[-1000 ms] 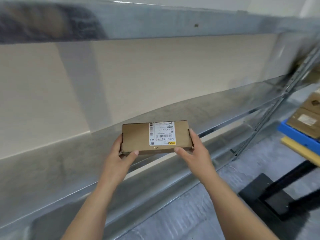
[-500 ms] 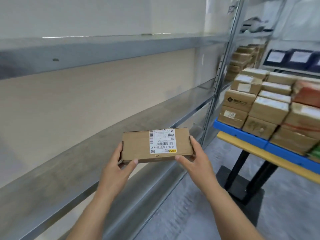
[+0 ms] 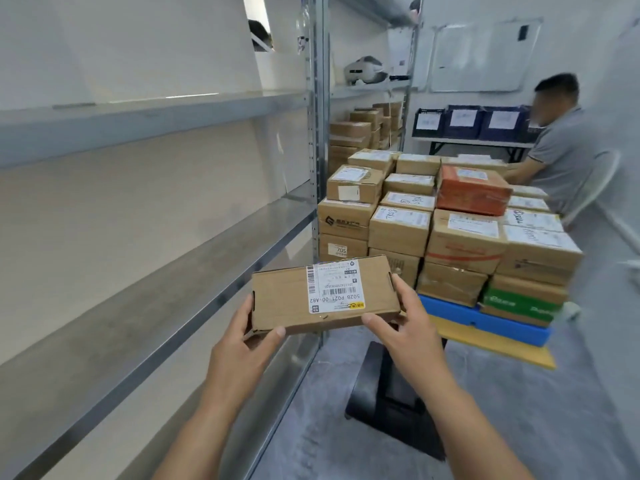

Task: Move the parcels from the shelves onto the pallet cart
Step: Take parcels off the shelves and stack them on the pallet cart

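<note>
- Standing at left, metal shelves (image 3: pixel 173 109) are lining the aisle.
- Pallet cart (image 3: pixel 485 323) is carrying stacked boxes (image 3: pixel 464 237) ahead.
- Flat parcel (image 3: pixel 298 299) is being held in mid-air, near the cart.
- Left hand (image 3: pixel 239 355) and right hand (image 3: pixel 405 327) are grasping its ends.

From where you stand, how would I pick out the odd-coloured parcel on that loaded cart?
Look right of the metal shelves to the pallet cart stacked with cardboard parcels. On its top layer, toward the person in the grey shirt, sits the orange-red parcel. It is the only orange-red one; the parcels around it are plain brown.
</note>
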Demonstrator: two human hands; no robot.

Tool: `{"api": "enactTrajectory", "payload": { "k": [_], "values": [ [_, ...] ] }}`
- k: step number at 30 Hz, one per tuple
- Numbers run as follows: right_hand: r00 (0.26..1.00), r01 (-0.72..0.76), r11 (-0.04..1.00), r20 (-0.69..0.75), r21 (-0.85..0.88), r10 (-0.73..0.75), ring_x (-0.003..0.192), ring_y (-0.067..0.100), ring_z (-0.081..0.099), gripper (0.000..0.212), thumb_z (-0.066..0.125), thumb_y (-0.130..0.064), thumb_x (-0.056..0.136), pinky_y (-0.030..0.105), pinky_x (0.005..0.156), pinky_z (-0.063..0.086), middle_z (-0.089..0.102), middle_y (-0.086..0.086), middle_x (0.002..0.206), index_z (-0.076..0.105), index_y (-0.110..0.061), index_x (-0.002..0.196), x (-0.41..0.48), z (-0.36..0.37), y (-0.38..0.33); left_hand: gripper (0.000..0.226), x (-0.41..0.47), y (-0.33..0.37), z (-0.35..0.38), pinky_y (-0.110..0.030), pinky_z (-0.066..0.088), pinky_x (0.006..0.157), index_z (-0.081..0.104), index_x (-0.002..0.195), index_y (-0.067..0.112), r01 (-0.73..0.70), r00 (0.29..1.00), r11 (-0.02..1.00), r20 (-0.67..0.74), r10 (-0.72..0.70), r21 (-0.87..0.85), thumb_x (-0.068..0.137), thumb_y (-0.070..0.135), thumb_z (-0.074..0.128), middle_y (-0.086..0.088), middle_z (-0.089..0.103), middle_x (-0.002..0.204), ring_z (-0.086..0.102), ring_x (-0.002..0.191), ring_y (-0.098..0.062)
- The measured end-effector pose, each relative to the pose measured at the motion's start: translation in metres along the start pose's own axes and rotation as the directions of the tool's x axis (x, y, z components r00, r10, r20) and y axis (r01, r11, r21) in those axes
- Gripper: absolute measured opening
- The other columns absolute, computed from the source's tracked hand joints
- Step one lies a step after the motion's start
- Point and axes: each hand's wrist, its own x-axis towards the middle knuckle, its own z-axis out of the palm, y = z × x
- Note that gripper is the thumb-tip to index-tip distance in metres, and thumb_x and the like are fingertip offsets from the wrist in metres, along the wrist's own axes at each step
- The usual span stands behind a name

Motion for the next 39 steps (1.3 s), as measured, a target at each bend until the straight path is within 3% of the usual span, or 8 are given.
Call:
{"api": "enactTrajectory", "payload": {
  "k": [3, 6, 9, 13, 17, 20, 28, 39],
  "values": [
    [0.997, -0.011, 1.0, -0.077, -0.002, 0.011, 0.125, 0.008, 0.044, 0.077, 0.071, -0.029, 0.085, 0.031, 0.104, 0.04, 0.044, -0.012, 0.142, 0.028, -0.032, 0.148, 0.015, -0.03, 0.015, 0.072, 0.016, 0.016, 0.037, -0.027, 0.04, 0.1, 0.033, 0.145, 0.035, -0.024, 0.998, 1.0, 0.06, 0.024, 0.0, 0.085, 0.022, 0.069, 0.012, 0.055, 0.13, 0.056, 0.114, -0.009],
    [0.986, -0.043, 0.999, -0.158, 0.011, 0.044, 0.122, 0.004, 0.044, 0.075, 0.072, -0.027, 0.084, 0.021, 0.095, 0.036, 0.047, -0.015, 0.139, 0.032, -0.032, 0.147, 0.028, -0.052, 0.029, 0.069, 0.035, 0.032, 0.068, -0.013, 0.041, 0.086, 0.033, 0.144, 0.036, -0.062, 0.99, 0.998, 0.125, 0.061, 0.003, 0.086, 0.021, 0.068, 0.014, 0.055, 0.126, 0.056, 0.105, 0.0],
    [0.968, -0.081, 0.997, -0.236, 0.018, 0.083, 0.123, 0.005, 0.045, 0.075, 0.073, -0.03, 0.082, 0.024, 0.1, 0.038, 0.048, -0.015, 0.139, 0.035, -0.03, 0.146, 0.046, -0.069, 0.039, 0.068, 0.061, 0.044, 0.094, -0.006, 0.039, 0.074, 0.031, 0.143, 0.04, -0.105, 0.977, 0.994, 0.186, 0.102, 0.006, 0.087, 0.024, 0.066, 0.018, 0.052, 0.124, 0.051, 0.095, 0.01],
    [0.937, -0.095, 0.995, -0.339, -0.029, 0.08, 0.126, 0.008, 0.045, 0.078, 0.073, -0.036, 0.081, 0.037, 0.106, 0.041, 0.047, -0.014, 0.136, 0.035, -0.026, 0.147, 0.074, -0.089, 0.045, 0.066, 0.103, 0.057, 0.124, -0.017, 0.04, 0.083, 0.033, 0.144, 0.039, -0.17, 0.942, 0.985, 0.293, 0.163, -0.001, 0.087, 0.03, 0.065, 0.019, 0.053, 0.126, 0.05, 0.101, 0.009],
    [0.912, -0.117, 0.991, -0.403, -0.071, 0.079, 0.116, 0.003, 0.047, 0.073, 0.072, -0.035, 0.082, 0.033, 0.102, 0.043, 0.046, -0.025, 0.119, 0.038, -0.025, 0.146, 0.104, -0.109, 0.04, 0.066, 0.145, 0.074, 0.148, -0.025, 0.039, 0.095, 0.034, 0.144, 0.038, -0.22, 0.909, 0.975, 0.356, 0.216, -0.029, 0.086, 0.032, 0.066, 0.018, 0.051, 0.132, 0.047, 0.12, -0.003],
    [0.895, -0.126, 0.988, -0.44, -0.091, 0.074, 0.116, 0.004, 0.047, 0.071, 0.072, -0.035, 0.082, 0.035, 0.101, 0.045, 0.049, -0.019, 0.122, 0.04, -0.025, 0.145, 0.124, -0.118, 0.042, 0.065, 0.168, 0.08, 0.166, -0.023, 0.038, 0.096, 0.035, 0.143, 0.036, -0.253, 0.891, 0.966, 0.378, 0.252, -0.049, 0.086, 0.031, 0.066, 0.018, 0.051, 0.13, 0.046, 0.121, -0.003],
    [0.862, -0.151, 0.987, -0.495, -0.056, 0.104, 0.118, 0.006, 0.05, 0.072, 0.068, -0.05, 0.076, 0.035, 0.099, 0.047, 0.053, -0.013, 0.13, 0.042, -0.031, 0.14, 0.152, -0.124, 0.058, 0.067, 0.207, 0.086, 0.198, -0.036, 0.041, 0.104, 0.034, 0.144, 0.037, -0.24, 0.869, 0.97, 0.438, 0.23, -0.034, 0.085, 0.036, 0.066, 0.018, 0.051, 0.132, 0.047, 0.123, -0.005],
    [0.892, -0.179, 0.982, -0.432, -0.063, 0.135, 0.118, 0.01, 0.051, 0.058, 0.062, -0.042, 0.088, 0.038, 0.098, 0.047, 0.051, -0.012, 0.134, 0.042, -0.028, 0.141, 0.201, -0.159, 0.079, 0.068, 0.239, 0.103, 0.247, -0.038, 0.037, 0.107, 0.033, 0.145, 0.032, -0.239, 0.887, 0.968, 0.421, 0.189, 0.069, 0.086, 0.04, 0.064, 0.008, 0.04, 0.146, 0.042, 0.13, -0.014]
  ]
}}
